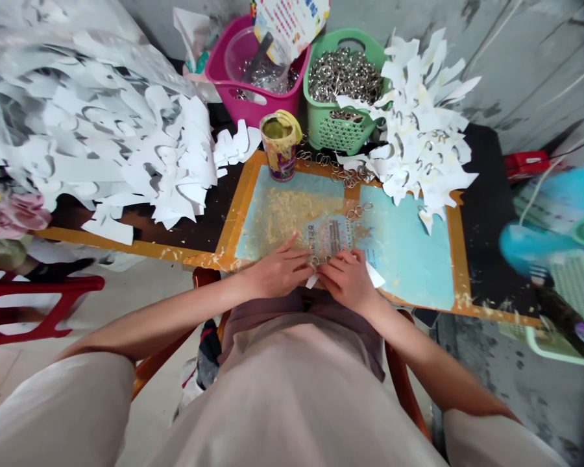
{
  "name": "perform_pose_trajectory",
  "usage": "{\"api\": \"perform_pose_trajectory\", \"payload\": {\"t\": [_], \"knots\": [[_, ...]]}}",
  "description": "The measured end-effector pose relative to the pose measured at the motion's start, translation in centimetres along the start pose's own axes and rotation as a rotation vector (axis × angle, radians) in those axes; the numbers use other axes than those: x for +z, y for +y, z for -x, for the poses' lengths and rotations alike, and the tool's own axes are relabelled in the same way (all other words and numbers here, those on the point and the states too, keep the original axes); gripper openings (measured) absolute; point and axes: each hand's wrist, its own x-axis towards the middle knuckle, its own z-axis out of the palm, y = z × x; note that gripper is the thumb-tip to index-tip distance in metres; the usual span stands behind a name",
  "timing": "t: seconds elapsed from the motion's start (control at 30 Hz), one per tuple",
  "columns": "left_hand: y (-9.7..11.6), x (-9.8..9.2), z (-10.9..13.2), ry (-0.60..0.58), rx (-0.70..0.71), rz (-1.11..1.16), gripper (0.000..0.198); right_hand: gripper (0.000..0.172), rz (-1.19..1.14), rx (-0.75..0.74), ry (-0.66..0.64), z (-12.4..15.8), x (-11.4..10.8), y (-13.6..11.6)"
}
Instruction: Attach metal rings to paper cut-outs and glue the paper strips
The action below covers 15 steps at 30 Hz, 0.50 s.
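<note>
Grey wall (491,65) behind a taped worktable (491,194), close handwork at the near edge

Across the centre of the frame, orange tape (460,259) borders a pale blue sheet (409,253), probably laid to shield the tabletop from yellowish smears. At the sheet's near edge, the right hand (348,282) is closed on a white piece (376,277), its fingers bent, seemingly to steady it. The left hand (283,269) lies just beside it, fingers stretched toward a small metal ring (314,261); whether they pinch anything cannot be told. Loose rings (350,175) lie by the green basket (316,123), upper centre, apparently for easy reach, like the smeared cup (282,159) nearby.

Most of the white piece is hidden under the right hand, so its outline is unclear. Print on the sheet is too small to read. A printed card (292,23) partly covers the pink basket (228,97), and a blue object (525,250) at the right edge is blurred and cut off.
</note>
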Motion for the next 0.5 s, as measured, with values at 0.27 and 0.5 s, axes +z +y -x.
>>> {"api": "perform_pose_trajectory", "payload": {"t": [0.27,0.5], "knots": [[1.2,0.4,2.0,-0.001,-0.016,-0.134,0.025,0.023,0.026,0.0,-0.027,2.2,0.0,-1.2],[2.7,1.0,2.1,0.135,-0.146,-0.17,0.023,0.033,-0.321,0.314,0.234,-0.2,-1.9,2.0]]}}
